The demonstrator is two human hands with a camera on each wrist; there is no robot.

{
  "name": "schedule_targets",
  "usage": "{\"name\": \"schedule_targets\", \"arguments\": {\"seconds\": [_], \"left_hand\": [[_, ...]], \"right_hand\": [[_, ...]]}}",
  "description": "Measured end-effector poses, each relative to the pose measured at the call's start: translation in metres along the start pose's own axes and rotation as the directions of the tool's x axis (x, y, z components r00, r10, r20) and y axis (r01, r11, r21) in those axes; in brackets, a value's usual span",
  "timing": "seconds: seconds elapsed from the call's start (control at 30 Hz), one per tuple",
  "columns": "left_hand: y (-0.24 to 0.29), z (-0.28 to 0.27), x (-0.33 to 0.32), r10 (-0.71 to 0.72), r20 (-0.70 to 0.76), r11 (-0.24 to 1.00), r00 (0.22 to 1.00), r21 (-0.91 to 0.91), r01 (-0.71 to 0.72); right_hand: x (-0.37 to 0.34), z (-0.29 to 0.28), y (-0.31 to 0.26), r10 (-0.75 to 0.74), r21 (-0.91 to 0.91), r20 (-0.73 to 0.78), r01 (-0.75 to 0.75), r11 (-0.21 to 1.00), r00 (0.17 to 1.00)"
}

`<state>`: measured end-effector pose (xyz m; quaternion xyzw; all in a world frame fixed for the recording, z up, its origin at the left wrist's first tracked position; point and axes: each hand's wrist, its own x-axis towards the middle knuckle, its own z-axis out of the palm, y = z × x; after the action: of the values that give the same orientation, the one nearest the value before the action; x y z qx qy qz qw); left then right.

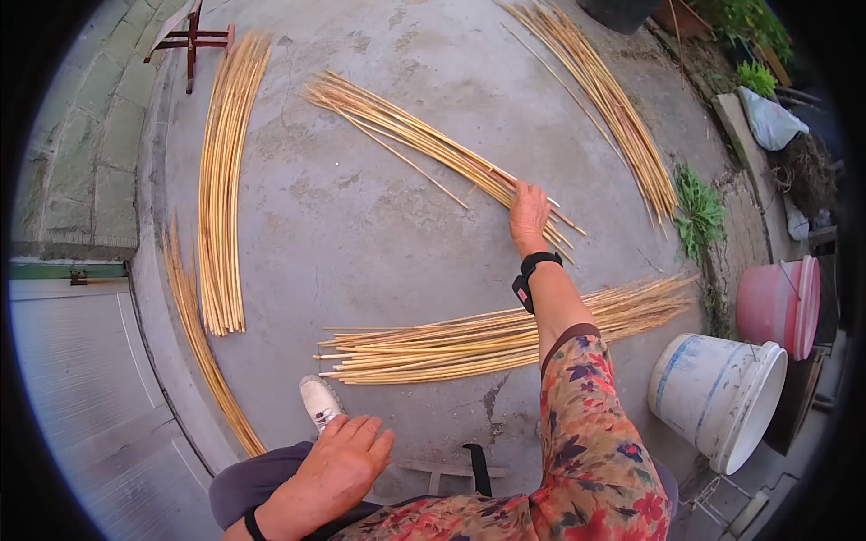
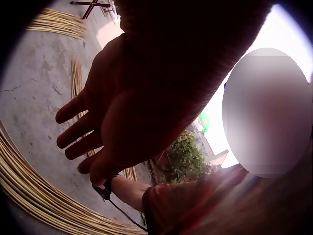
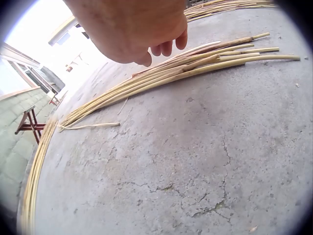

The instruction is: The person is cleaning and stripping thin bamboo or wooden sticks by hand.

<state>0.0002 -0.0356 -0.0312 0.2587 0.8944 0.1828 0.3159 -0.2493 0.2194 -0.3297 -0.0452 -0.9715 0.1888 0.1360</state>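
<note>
Stalks [image 1: 225, 180] lie across the floor [image 1: 289, 270], largely gathered in bundles; the middle bundle [image 1: 424, 140] looks less tidy, one stalk [image 1: 406, 162] apart. The left hand [image 1: 338, 464] hangs near the knee [image 1: 253, 478], fingers open; the right hand [image 1: 529, 216] reaches down over that bundle's near end, fingers bent, grip unclear.

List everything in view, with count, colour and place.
Stalk bundles: five, straw-yellow, two left, one centre, one upper right, one front.
Folding stand: one, dark red, upper left.
Buckets: two, white and pink, right.
Large bag: one, white, upper right.
Plants: several, green, upper right.
Concrete: one slab, grey, underneath.
Door: one, grey, lower left.
Shoe: one, off-white, front.
Sleeve: one, floral, lower right.
Wristbands: two, black, wrists.
Left hand: one, bare, lower left.
Right hand: one, bare, over centre bundle.
</note>
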Motion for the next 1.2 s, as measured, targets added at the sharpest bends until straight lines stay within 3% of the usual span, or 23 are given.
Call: {"name": "schedule_targets", "arguments": {"seconds": [0.03, 0.1, 0.13, 0.2, 0.23, 0.3, 0.37, 0.47, 0.53, 0.67, 0.7, 0.73, 0.8, 0.93, 1.03, 1.13, 1.2], "left_hand": [[0.001, 0.000, -0.001, 0.009, 0.019, 1.000, 1.000, -0.020, -0.009], [0.003, -0.002, -0.001, -0.018, -0.007, 1.000, 1.000, 0.006, 0.018], [0.006, -0.004, -0.003, -0.033, -0.016, 0.999, 0.999, -0.012, 0.033], [0.009, -0.005, -0.005, -0.043, -0.025, 0.999, 0.999, -0.027, 0.042], [0.009, -0.006, -0.007, -0.051, -0.062, 0.999, 0.997, -0.004, 0.050], [0.013, -0.006, -0.010, -0.062, -0.072, 0.998, 0.995, -0.029, 0.060], [0.014, -0.004, -0.014, -0.048, -0.093, 0.999, 0.995, -0.020, 0.047], [0.016, -0.001, -0.017, -0.052, -0.071, 0.998, 0.996, 0.015, 0.053], [0.017, 0.001, -0.017, -0.055, -0.061, 0.998, 0.997, 0.036, 0.057], [0.019, 0.002, -0.015, -0.044, 0.024, 0.996, 0.999, 0.076, 0.042], [0.020, 0.001, -0.013, -0.049, 0.070, 0.996, 0.996, 0.077, 0.044], [0.021, 0.003, -0.014, -0.046, 0.068, 0.996, 0.997, 0.079, 0.041], [0.022, 0.008, -0.011, 0.024, -0.126, 0.999, 0.992, 0.050, -0.018], [0.026, 0.006, -0.007, 0.002, -0.069, 0.997, 0.998, 0.074, 0.004], [0.026, 0.006, -0.004, -0.012, -0.050, 0.997, 0.999, 0.073, 0.016], [0.027, 0.008, -0.008, 0.005, -0.114, 0.998, 0.993, 0.058, 0.001], [0.027, 0.008, -0.007, 0.041, -0.134, 0.997, 0.990, 0.077, -0.031]], "right_hand": [[-0.008, -0.006, -0.010, -0.070, 0.097, -0.005, 0.070, 0.993, 0.998], [-0.036, -0.019, -0.029, -0.208, 0.314, 0.203, 0.137, 0.939, 0.957], [-0.049, -0.026, -0.035, -0.204, 0.310, 0.237, 0.125, 0.942, 0.950], [-0.071, -0.039, -0.041, -0.387, 0.498, 0.546, 0.084, 0.863, 0.743], [-0.078, -0.045, -0.041, -0.392, 0.500, 0.568, 0.076, 0.863, 0.724], [-0.084, -0.059, -0.025, -0.362, 0.412, 0.768, 0.024, 0.911, 0.528], [-0.090, -0.061, 0.003, -0.376, 0.328, 0.794, 0.184, 0.927, 0.478], [-0.100, -0.069, 0.033, -0.377, 0.270, 0.789, 0.277, 0.922, 0.486], [-0.109, -0.073, 0.042, -0.456, 0.272, 0.711, 0.388, 0.881, 0.535], [-0.129, -0.063, 0.040, -0.475, 0.230, 0.644, 0.440, 0.868, 0.600], [-0.132, -0.057, 0.038, -0.429, 0.122, 0.667, 0.479, 0.869, 0.609], [-0.135, -0.054, 0.037, -0.375, 0.006, 0.684, 0.510, 0.860, 0.626], [-0.141, -0.053, 0.030, -0.409, -0.021, 0.644, 0.549, 0.836, 0.647], [-0.145, -0.054, 0.022, -0.478, -0.124, 0.586, 0.655, 0.745, 0.654], [-0.146, -0.052, 0.022, -0.513, -0.136, 0.573, 0.691, 0.710, 0.640], [-0.151, -0.060, 0.017, -0.501, -0.026, 0.615, 0.651, 0.759, 0.609], [-0.151, -0.071, 0.019, -0.576, 0.159, 0.519, 0.591, 0.791, 0.632]]}}
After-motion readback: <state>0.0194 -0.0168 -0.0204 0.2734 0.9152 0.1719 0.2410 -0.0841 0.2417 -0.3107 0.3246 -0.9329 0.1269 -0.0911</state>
